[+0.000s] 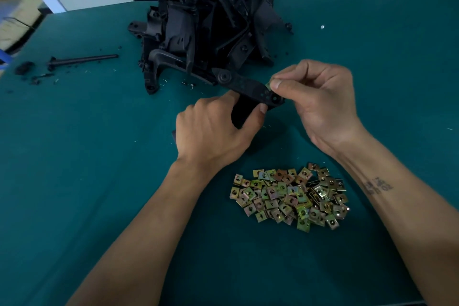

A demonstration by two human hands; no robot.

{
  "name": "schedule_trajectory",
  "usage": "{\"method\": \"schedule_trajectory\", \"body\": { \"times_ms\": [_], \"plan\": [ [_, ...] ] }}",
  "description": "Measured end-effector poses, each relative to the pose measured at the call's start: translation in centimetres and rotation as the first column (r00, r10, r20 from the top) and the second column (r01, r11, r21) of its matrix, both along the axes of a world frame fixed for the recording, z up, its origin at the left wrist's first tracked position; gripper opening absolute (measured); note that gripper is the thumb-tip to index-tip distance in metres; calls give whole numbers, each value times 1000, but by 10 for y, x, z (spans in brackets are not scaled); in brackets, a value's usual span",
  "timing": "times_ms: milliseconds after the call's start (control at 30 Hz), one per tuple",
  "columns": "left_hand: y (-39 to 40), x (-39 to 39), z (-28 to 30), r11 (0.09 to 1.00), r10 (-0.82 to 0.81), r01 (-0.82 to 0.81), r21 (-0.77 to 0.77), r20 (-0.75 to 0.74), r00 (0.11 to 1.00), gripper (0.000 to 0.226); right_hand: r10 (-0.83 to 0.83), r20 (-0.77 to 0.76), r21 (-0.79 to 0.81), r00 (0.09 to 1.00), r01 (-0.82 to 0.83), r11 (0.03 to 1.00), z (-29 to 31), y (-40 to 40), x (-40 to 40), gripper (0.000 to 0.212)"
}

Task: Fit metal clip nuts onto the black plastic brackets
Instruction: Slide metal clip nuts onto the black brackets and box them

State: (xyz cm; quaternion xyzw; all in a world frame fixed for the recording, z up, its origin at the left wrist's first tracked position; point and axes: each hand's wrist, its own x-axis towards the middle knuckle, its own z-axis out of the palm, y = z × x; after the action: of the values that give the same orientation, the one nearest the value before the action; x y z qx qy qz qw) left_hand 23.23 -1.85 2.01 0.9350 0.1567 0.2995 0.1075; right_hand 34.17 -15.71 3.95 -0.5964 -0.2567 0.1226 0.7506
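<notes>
Two bare hands work over a teal-green cloth-covered table, just nearer the camera than a tall heap of black plastic brackets. Far to the left of that heap lie a thin black plastic rod and a scatter of small black scraps. Below the heap's near edge, the left hand curls its fingers and thumb round the lower stem of one long black plastic bracket, holding it tilted above the cloth. To the right of the heap's foot, the right hand pinches a small brass-coloured metal clip nut between thumb and forefinger, touching the bracket's right end. Well toward the camera from the heap, between both forearms, sits a loose pile of brass-coloured square metal clip nuts.
</notes>
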Motion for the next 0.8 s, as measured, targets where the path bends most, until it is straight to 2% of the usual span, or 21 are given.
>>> {"method": "schedule_trajectory", "body": {
  "times_ms": [333, 800],
  "plan": [
    [0, -1, 1, 1000, 7, -7, 23, -11, 1000, 55, 8, 35, 35, 999, -9, 999, -2, 4, -4, 25],
    [-4, -1, 0, 998, -38, 39, 41, -29, 999, 51, 39, 63, 37, 997, -41, 998, 2, 6, -5, 28]
  ]
}}
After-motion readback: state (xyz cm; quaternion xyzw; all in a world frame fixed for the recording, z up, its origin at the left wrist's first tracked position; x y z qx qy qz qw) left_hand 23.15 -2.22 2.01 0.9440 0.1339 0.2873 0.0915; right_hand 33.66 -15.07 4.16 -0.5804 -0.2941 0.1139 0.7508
